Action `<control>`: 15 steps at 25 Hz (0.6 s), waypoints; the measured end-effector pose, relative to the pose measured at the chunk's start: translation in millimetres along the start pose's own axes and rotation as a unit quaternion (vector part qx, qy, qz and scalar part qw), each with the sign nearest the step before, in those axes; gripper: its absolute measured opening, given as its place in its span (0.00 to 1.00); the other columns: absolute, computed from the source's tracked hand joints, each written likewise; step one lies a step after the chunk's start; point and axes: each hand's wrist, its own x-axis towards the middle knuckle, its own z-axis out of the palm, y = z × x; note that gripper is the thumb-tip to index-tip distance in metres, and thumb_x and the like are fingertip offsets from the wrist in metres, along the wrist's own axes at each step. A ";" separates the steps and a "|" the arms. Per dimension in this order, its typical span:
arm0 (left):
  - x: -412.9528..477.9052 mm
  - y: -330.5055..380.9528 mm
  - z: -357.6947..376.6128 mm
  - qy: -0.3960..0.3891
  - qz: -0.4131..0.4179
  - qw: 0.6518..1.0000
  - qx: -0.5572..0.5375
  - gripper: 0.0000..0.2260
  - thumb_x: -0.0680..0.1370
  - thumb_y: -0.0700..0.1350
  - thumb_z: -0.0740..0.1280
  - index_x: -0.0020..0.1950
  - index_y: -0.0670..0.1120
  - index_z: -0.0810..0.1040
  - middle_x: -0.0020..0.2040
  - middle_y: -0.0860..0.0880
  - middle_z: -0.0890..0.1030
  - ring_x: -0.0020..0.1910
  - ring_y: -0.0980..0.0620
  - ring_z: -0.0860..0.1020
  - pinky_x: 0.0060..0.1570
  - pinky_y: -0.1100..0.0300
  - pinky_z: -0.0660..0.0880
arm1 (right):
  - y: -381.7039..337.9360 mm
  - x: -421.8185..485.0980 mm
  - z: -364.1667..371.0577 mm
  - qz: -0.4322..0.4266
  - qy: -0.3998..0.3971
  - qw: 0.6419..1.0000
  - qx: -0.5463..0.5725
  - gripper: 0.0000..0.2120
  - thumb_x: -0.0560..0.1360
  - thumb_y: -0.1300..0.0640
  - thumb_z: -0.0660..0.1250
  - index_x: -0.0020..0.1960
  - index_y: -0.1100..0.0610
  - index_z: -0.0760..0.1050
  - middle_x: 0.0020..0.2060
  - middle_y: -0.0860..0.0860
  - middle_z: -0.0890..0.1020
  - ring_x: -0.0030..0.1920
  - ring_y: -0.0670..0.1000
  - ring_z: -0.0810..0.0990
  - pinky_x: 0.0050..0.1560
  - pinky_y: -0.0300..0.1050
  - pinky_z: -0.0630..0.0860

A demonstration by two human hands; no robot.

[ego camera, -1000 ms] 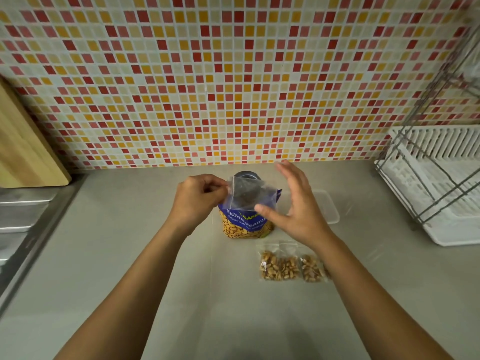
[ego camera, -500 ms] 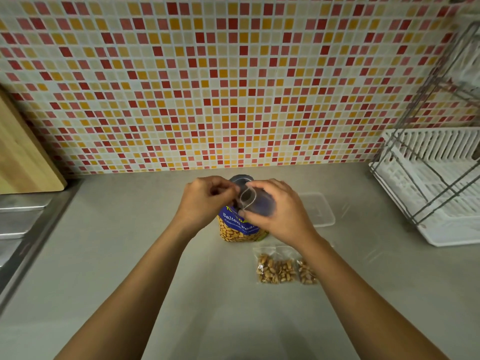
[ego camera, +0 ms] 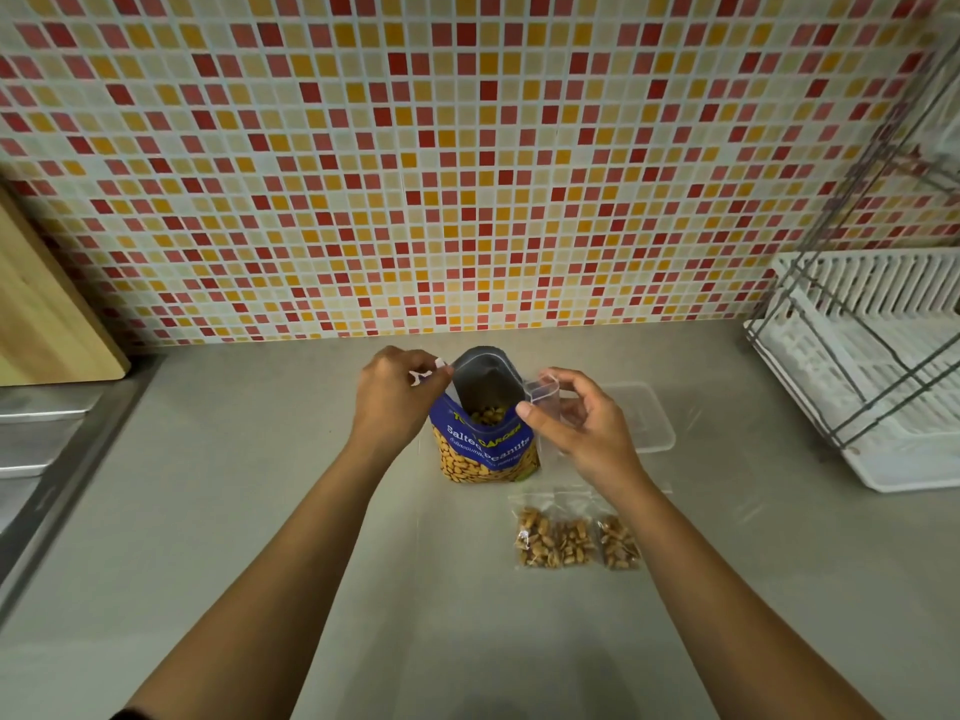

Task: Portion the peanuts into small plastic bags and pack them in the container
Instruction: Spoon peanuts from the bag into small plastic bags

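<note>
A blue salted-peanut bag (ego camera: 485,449) stands open at the middle of the counter, with peanuts visible inside. My left hand (ego camera: 392,402) is at its left rim, fingers pinched on a small white piece (ego camera: 430,372); what it is I cannot tell. My right hand (ego camera: 576,433) is at the bag's right side and holds an empty small clear plastic bag (ego camera: 543,394) with its mouth open beside the rim. Two small filled peanut bags (ego camera: 553,537) (ego camera: 618,544) lie side by side in front of the big bag, right of centre. A clear plastic container (ego camera: 649,423) sits behind my right hand.
A white dish rack with a wire frame (ego camera: 872,366) occupies the right end of the counter. A wooden board (ego camera: 47,324) leans on the tiled wall at the left, above a steel sink edge (ego camera: 47,459).
Both hands worked the small bag over the peanut bag before. Now they have parted: the right keeps the opened small bag at the right, the left is at the left rim.
</note>
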 end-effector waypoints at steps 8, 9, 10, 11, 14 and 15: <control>-3.3 15.8 14.2 -0.106 0.033 0.977 0.181 0.11 0.79 0.47 0.59 0.55 0.47 0.78 0.58 0.46 0.77 0.64 0.47 0.68 0.61 0.41 0.64 | -2.3 -0.2 -2.5 -0.019 -0.011 0.998 -0.060 0.25 0.67 0.46 0.73 0.62 0.49 0.73 0.57 0.42 0.78 0.55 0.39 0.75 0.44 0.26 0.72; -0.3 17.9 16.7 -0.107 0.011 0.981 0.163 0.11 0.78 0.45 0.58 0.53 0.46 0.79 0.55 0.46 0.78 0.60 0.47 0.71 0.61 0.39 0.65 | -2.9 -0.5 -2.6 -0.020 -0.015 0.998 -0.061 0.25 0.67 0.46 0.74 0.62 0.49 0.73 0.57 0.42 0.78 0.55 0.39 0.75 0.44 0.26 0.72; 2.3 19.3 17.8 -0.104 -0.015 0.985 0.138 0.11 0.78 0.44 0.58 0.50 0.46 0.80 0.52 0.46 0.79 0.55 0.48 0.73 0.60 0.39 0.66 | -3.3 -1.1 -2.7 -0.021 -0.020 0.997 -0.065 0.26 0.66 0.46 0.74 0.62 0.49 0.73 0.57 0.41 0.78 0.56 0.39 0.75 0.44 0.26 0.71; 4.5 19.9 18.0 -0.100 -0.041 0.989 0.103 0.10 0.78 0.43 0.58 0.48 0.46 0.80 0.50 0.46 0.79 0.50 0.49 0.73 0.59 0.40 0.68 | -4.1 -1.3 -3.0 -0.022 -0.024 0.997 -0.072 0.27 0.66 0.46 0.74 0.62 0.49 0.73 0.57 0.41 0.78 0.56 0.39 0.75 0.45 0.27 0.71; 7.4 20.3 18.6 -0.092 -0.097 0.991 0.004 0.10 0.77 0.41 0.58 0.46 0.46 0.80 0.50 0.45 0.81 0.50 0.47 0.76 0.57 0.40 0.72 | -5.5 -1.8 -7.0 -0.023 -0.026 0.995 -0.094 0.27 0.66 0.45 0.74 0.63 0.50 0.72 0.56 0.41 0.77 0.55 0.40 0.75 0.45 0.29 0.71; 6.4 20.7 18.4 -0.090 -0.108 0.990 -0.023 0.10 0.77 0.40 0.59 0.46 0.46 0.80 0.50 0.46 0.81 0.51 0.46 0.76 0.57 0.40 0.73 | -5.5 -2.0 -8.1 -0.022 -0.027 0.995 -0.095 0.27 0.66 0.45 0.74 0.63 0.50 0.72 0.57 0.41 0.77 0.55 0.40 0.75 0.44 0.29 0.71</control>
